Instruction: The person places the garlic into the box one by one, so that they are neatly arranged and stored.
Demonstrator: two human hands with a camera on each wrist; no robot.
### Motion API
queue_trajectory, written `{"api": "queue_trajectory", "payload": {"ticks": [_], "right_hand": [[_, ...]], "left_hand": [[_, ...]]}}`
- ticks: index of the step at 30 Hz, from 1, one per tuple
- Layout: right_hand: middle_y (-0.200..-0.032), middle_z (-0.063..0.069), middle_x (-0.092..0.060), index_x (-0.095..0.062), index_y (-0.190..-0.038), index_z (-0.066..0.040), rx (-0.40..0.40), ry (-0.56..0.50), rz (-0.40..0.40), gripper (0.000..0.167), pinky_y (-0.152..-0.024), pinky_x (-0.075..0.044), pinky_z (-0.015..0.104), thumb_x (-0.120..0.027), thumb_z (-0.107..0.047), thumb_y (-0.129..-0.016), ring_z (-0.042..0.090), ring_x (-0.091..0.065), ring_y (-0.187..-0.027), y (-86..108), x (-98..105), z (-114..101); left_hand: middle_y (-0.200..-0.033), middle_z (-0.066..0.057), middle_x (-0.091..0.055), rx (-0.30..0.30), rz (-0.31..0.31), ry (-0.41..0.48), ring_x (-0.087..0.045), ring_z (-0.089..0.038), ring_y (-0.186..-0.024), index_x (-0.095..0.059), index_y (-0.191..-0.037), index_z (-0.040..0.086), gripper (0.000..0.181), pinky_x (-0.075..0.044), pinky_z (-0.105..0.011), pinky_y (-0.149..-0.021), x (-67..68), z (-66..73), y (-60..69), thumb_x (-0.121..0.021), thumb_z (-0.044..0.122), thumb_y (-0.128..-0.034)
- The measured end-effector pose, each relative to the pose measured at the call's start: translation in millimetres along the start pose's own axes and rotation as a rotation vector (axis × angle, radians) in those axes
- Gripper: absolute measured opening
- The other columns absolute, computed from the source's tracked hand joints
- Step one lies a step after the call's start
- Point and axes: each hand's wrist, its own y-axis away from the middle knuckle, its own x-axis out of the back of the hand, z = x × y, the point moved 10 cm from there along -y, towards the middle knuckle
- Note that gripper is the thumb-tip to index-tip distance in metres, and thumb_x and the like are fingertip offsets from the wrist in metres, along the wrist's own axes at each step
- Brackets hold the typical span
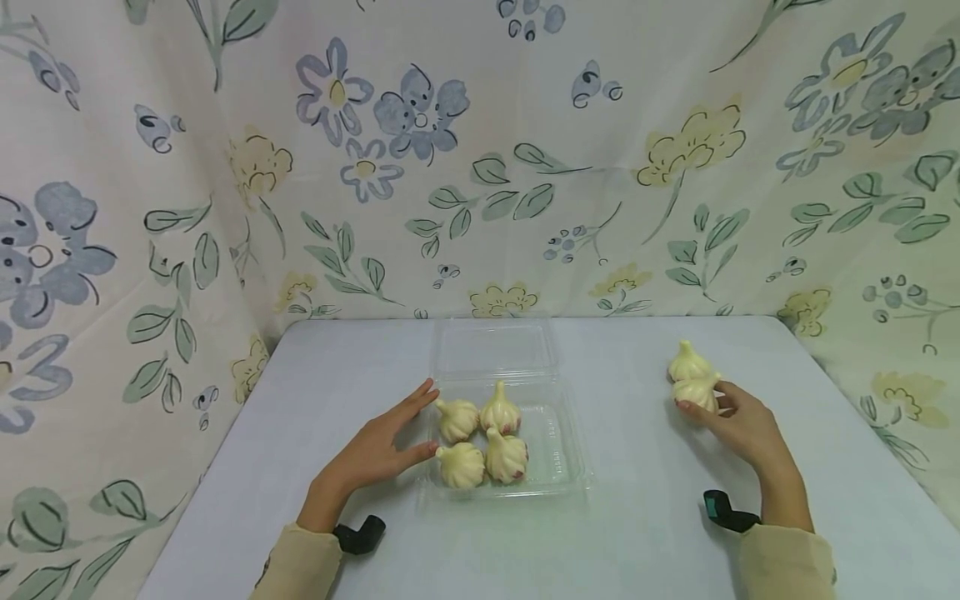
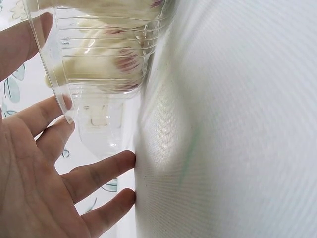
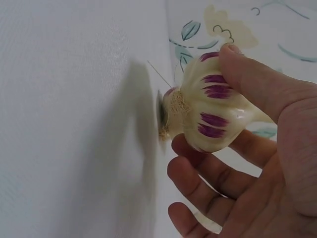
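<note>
A clear plastic container holds several garlic bulbs in its left part. My left hand touches its left edge with spread, fairly straight fingers; in the left wrist view the hand has its fingertips at the clear rim. At the right, my right hand pinches a garlic bulb between thumb and fingers. In the right wrist view this purple-streaked bulb is held slightly off the table. Just behind it is another bulb.
The container's clear lid lies opened toward the back of the white table. A floral curtain hangs behind and at both sides. A black wrist mount is on each arm.
</note>
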Motion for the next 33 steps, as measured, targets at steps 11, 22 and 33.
{"api": "queue_trajectory", "payload": {"ticks": [11, 22, 33], "right_hand": [[-0.13, 0.038, -0.055, -0.037, -0.148, 0.011, 0.047, -0.017, 0.04, 0.094, -0.077, -0.055, 0.048, -0.062, -0.061, -0.094, 0.048, -0.059, -0.113, 0.9, -2.6, -15.7], [-0.139, 0.034, -0.052, -0.036, -0.15, 0.011, 0.12, -0.024, 0.084, 0.093, -0.069, -0.049, 0.032, -0.066, -0.058, -0.094, 0.041, -0.059, -0.111, 1.0, -5.7, -32.1], [-0.128, 0.029, -0.061, -0.043, -0.15, 0.004, 0.173, -0.045, 0.118, 0.086, -0.065, -0.047, 0.03, -0.068, -0.056, -0.093, 0.032, -0.058, -0.101, 2.5, -10.1, -50.2]], "left_hand": [[-0.171, 0.009, -0.02, 0.007, -0.005, 0.009, -0.028, -0.03, -0.156, -0.032, -0.161, 0.028, 0.08, -0.034, -0.066, -0.117, 0.6, 1.0, 0.5, -0.068, 0.053, -0.0936], [-0.171, 0.01, -0.019, 0.008, -0.005, 0.01, -0.027, -0.028, -0.156, -0.032, -0.161, 0.029, 0.08, -0.033, -0.065, -0.117, 0.9, 0.9, 0.9, -0.068, 0.053, -0.0938], [-0.171, 0.01, -0.02, 0.005, -0.005, 0.014, -0.028, -0.028, -0.156, -0.032, -0.161, 0.028, 0.08, -0.033, -0.065, -0.117, 1.0, 1.9, 0.6, -0.067, 0.053, -0.094]]}}
